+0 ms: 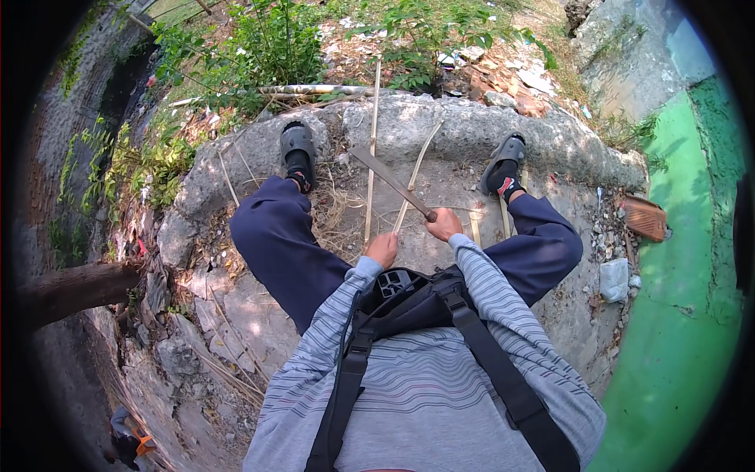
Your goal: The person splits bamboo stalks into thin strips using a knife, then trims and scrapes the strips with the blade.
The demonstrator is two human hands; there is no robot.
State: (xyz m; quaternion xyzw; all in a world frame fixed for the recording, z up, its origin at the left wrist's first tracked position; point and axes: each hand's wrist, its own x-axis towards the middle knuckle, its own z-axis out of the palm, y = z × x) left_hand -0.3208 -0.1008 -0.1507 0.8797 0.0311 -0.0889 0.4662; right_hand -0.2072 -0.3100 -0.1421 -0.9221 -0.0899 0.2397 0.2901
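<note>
My right hand [445, 225] is closed round the handle of a long-bladed knife, a machete [393, 180]. Its dark blade slants up and to the left, crossing a thin pale bamboo strip [419, 160]. My left hand [383, 250] is closed on the near end of that strip, which angles away to the upper right. Just left of it, a longer straight bamboo strip [372, 157] runs from beside my left hand past the stone edge; whether the hand also grips it, I cannot tell.
Between my spread feet lie thin shavings [336, 206] and more pale strips [506, 218]. A rough stone ledge [456, 118] runs across ahead, with green plants [275, 59] beyond. At right are an orange-brown block [645, 218] and a green wall [668, 315]. A log [79, 291] juts in from the left.
</note>
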